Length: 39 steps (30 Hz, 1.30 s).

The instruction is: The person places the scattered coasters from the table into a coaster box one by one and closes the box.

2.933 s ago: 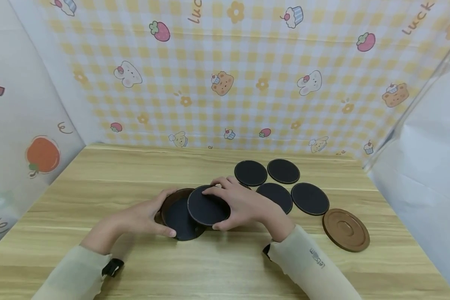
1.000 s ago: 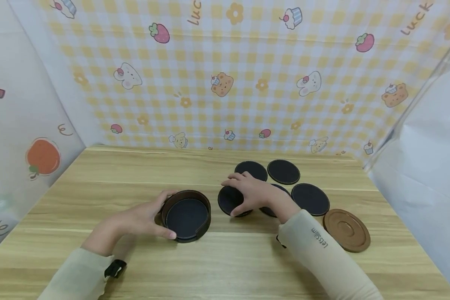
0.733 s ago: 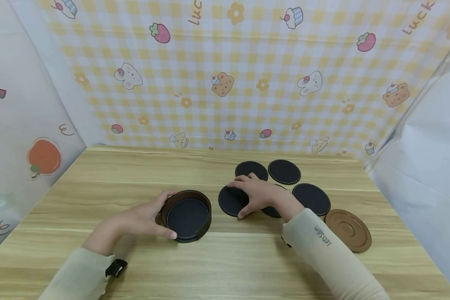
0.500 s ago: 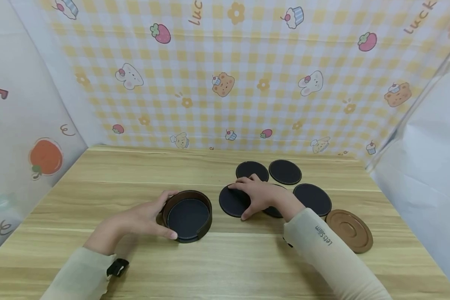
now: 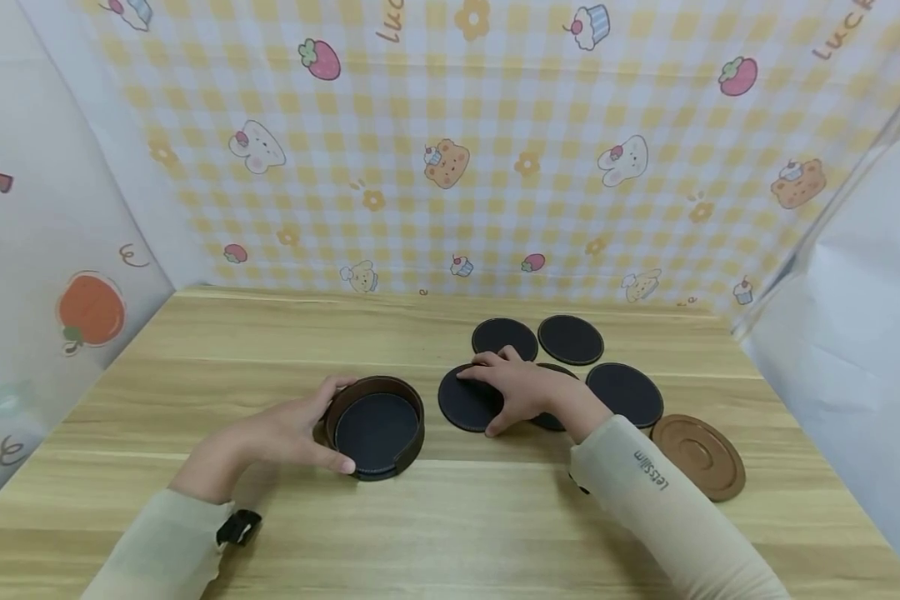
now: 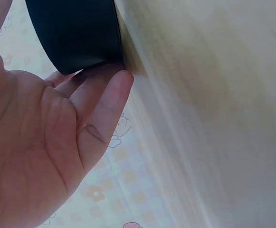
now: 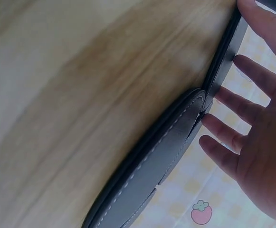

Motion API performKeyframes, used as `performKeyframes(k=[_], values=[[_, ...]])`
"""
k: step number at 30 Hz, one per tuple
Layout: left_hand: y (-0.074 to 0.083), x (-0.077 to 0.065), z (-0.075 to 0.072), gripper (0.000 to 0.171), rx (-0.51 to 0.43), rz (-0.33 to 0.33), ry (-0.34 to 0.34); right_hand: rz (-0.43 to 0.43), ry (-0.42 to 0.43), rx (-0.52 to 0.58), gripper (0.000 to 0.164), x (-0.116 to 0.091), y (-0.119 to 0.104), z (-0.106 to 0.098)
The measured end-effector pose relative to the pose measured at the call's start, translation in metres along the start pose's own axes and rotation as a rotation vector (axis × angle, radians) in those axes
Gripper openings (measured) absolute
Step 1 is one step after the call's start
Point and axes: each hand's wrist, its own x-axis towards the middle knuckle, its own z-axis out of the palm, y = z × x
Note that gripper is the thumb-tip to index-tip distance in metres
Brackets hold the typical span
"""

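Note:
A round brown coaster holder stands on the table with a black stitched coaster lying inside. My left hand holds its left side, thumb at the front and fingers around the back; the left wrist view shows the holder's dark wall against the fingers. To the right, my right hand rests on a black coaster that lies flat, fingertips on top and thumb at its near edge. In the right wrist view the right hand's fingers look spread and fairly straight. The coaster's right part is hidden.
Two black coasters lie behind the right hand. Another coaster is partly covered by the right wrist, and one more sits right of it. A brown ringed disc lies farthest right. A checked cloth hangs behind.
Earlier my right hand held a coaster over the holder; now a coaster lies inside. The right hand has moved right onto another coaster and stays nearly still. The left hand has stayed put.

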Motion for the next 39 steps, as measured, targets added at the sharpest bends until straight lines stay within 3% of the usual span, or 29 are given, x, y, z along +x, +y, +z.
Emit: performKeyframes(k=[39], values=[[-0.001,0.0,0.001,0.111,0.019,-0.021,0.008,-0.07,0.102,0.072,0.077,-0.017,0.0,0.004]])
